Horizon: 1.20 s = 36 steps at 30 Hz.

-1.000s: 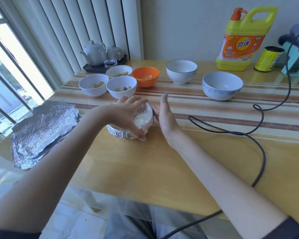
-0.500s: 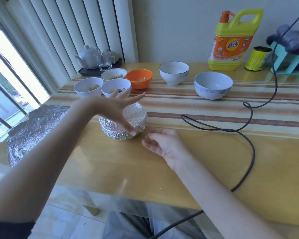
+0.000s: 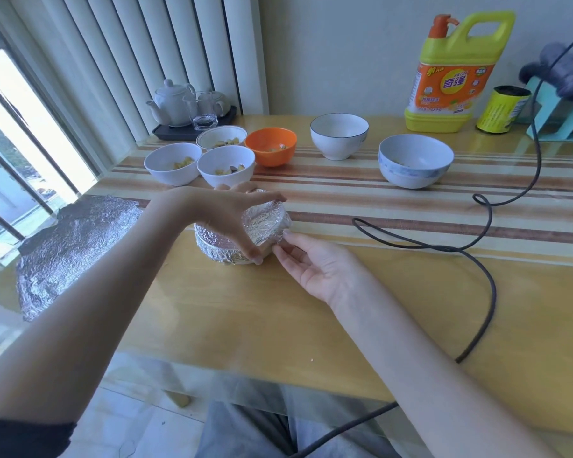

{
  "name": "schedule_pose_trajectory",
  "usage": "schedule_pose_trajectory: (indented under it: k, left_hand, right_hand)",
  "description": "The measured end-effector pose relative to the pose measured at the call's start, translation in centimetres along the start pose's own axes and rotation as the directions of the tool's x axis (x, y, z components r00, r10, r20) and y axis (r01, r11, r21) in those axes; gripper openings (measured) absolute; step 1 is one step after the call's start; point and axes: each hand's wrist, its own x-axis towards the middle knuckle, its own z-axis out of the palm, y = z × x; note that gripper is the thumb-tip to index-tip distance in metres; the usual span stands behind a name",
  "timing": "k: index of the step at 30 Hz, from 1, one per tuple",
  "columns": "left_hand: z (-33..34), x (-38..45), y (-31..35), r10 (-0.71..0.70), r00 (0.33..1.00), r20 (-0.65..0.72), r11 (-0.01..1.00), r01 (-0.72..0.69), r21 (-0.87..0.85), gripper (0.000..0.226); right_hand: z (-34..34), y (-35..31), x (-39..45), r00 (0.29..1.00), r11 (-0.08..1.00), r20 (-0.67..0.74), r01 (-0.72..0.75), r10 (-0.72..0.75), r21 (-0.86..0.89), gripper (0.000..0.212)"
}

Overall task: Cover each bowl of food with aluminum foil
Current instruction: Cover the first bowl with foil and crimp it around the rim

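1. We see the foil-wrapped bowl [image 3: 242,233] on the wooden bench [image 3: 245,319], near its middle; the foil covers its top and sides, and the bowl looks tipped, its foil top facing toward 3 o'clock.
2. Our left hand [image 3: 227,214] spans the bowl from 9 o'clock, fingers spread wide; the thumb presses the near side low down and the other fingers reach over the far rim, so the hand holds the bowl.
3. Our right hand [image 3: 315,266] lies palm up at 4 o'clock of the bowl; its fingers are loosely extended and the fingertips touch the foil at the bowl's edge.
4. A crumpled foil sheet [image 3: 70,249] lies at 9 o'clock of the bowl, at the bench's left edge.
5. At 12 o'clock stand the uncovered bowls: three white bowls with food [image 3: 226,165] grouped together, an orange bowl [image 3: 271,146] just beside them, a white bowl with a dark rim [image 3: 339,135], and a blue-patterned bowl [image 3: 415,160] toward 2 o'clock.
6. Farther back we see a teapot set [image 3: 186,104] on a dark tray, a yellow detergent jug [image 3: 450,74] and a yellow can [image 3: 502,109]; a black cable [image 3: 492,292] loops across the bench at 3 o'clock.
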Motion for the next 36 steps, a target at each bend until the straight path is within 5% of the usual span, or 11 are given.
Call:
schedule_pose_trajectory:
  k: [5, 10, 16, 18, 20, 23, 30, 36]
  left_hand:
    - [0.0, -0.3, 0.4, 0.007, 1.000, -0.003, 1.000, -0.007, 0.006, 0.117]
    - [0.0, -0.4, 0.4, 0.005, 1.000, -0.003, 1.000, -0.005, -0.009, 0.117]
    - [-0.1, -0.3, 0.1, 0.008, 1.000, 0.009, 1.000, -0.008, -0.020, 0.118]
    - [-0.1, -0.4, 0.2, 0.006, 1.000, 0.011, 1.000, -0.006, -0.024, 0.118]
    - [-0.1, -0.5, 0.3, 0.008, 1.000, 0.013, 1.000, -0.008, -0.030, 0.117]
    - [-0.1, -0.6, 0.3, 0.007, 1.000, 0.015, 0.999, -0.007, -0.040, 0.117]
    - [-0.1, -0.5, 0.1, 0.009, 1.000, 0.014, 0.999, -0.009, -0.037, 0.118]
    - [-0.1, -0.6, 0.3, 0.015, 1.000, 0.021, 0.999, -0.015, -0.038, 0.117]
  right_hand:
    - [-0.1, -0.5, 0.0, 0.999, 1.000, 0.038, 0.007, -0.006, -0.015, 0.007]
    - [-0.1, 0.4, 1.1, 0.993, 0.991, 0.044, 0.109, -0.106, -0.081, 0.047]
    - [-0.9, 1.0, 1.7, 0.977, 0.952, 0.091, 0.209, -0.194, -0.222, 0.031]
    - [-1.1, 1.6, 2.0, 0.935, 0.841, 0.093, 0.350, -0.343, -0.412, 0.029]
    - [-1.5, 1.9, 2.2, 0.832, 0.585, 0.127, 0.480, -0.541, -0.654, 0.035]
    - [-1.8, 1.9, 2.0, 0.676, 0.310, 0.313, 0.633, -0.667, -0.709, 0.038]
    - [-2.0, 1.6, 2.7, 0.569, 0.062, 0.416, 0.638, -0.709, -0.768, 0.020]
    - [-2.0, 0.4, 3.1, 0.593, 0.048, 0.446, 0.634, -0.671, -0.772, 0.014]
